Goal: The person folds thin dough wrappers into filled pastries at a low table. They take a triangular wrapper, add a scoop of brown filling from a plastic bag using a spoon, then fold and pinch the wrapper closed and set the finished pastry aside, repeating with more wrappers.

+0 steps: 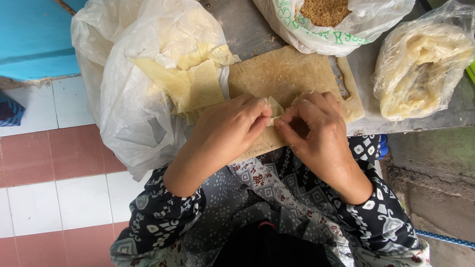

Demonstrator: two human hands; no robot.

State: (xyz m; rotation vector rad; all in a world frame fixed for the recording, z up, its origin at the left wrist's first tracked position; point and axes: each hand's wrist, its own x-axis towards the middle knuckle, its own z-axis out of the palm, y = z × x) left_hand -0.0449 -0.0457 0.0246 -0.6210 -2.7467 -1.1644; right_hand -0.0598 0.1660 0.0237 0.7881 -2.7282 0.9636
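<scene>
- The left hand [232, 126] and right hand [314, 126] met fingertip to fingertip over the wooden board [292, 74], both pinching a small pale dough wrapper [275, 110] between thumbs and fingers.
- The wrapper sat just at the near edge of the board, lifted slightly off it, apparently so its edges could be folded and pressed together from both sides.
- The right hand's fingers curled over the piece, hiding most of it; whether filling lay inside could not be told.
- Just to the left, touching the board, an open white plastic bag [123, 113] held a stack of flat square wrappers [198, 84], close enough for the left hand to reach.
- Beyond the board, another bag [341, 34] gaped open on brown crumbly filling [324, 10].
- To the right on the grey desk [445, 116], a clear tied bag of pale folded dough [420, 69] lay well apart from the hands.
- Patterned sleeves [163, 212] covered both forearms; red and white floor tiles [54, 163] showed on the left.
</scene>
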